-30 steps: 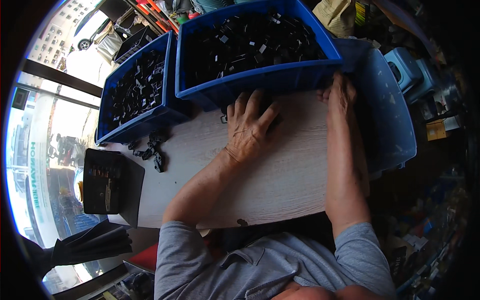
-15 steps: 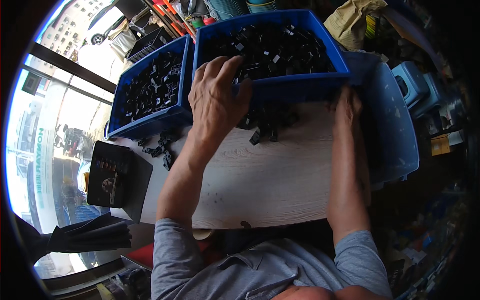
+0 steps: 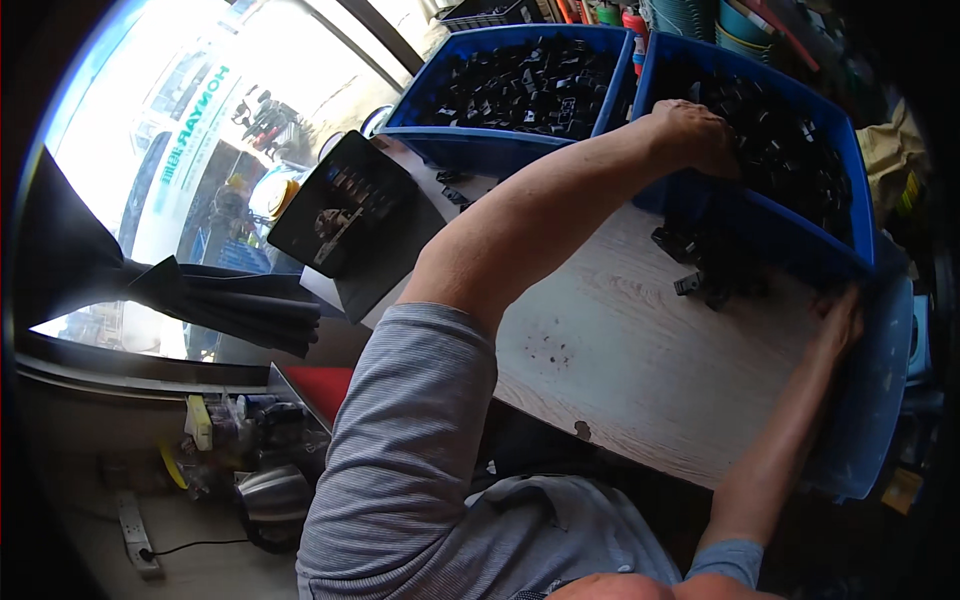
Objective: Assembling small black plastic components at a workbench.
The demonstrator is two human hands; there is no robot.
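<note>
My left hand [image 3: 697, 135] is at the near left side of a blue bin [image 3: 862, 205] full of small black plastic parts [image 3: 770, 125]. Its back faces me and the fingers curl downward, their tips hidden. My right hand [image 3: 840, 318] is low by that bin's near right corner, in shadow next to a pale blue tub [image 3: 885, 400]; what its fingers touch is unclear. A loose heap of black parts [image 3: 700, 265] lies on the wooden table [image 3: 620, 350] in front of the bin, between my arms.
A second blue bin [image 3: 500, 133] of black parts stands to the left. In front of it are a few loose parts [image 3: 453, 190] and a dark tablet [image 3: 345, 205] on a stand, by the window. A metal kettle [image 3: 275, 495] and a power strip [image 3: 138, 535] are at lower left.
The view has swung left, so the bins and table appear farther right. My left arm now reaches across toward the filled bin. My right hand stays low by its near right corner.
</note>
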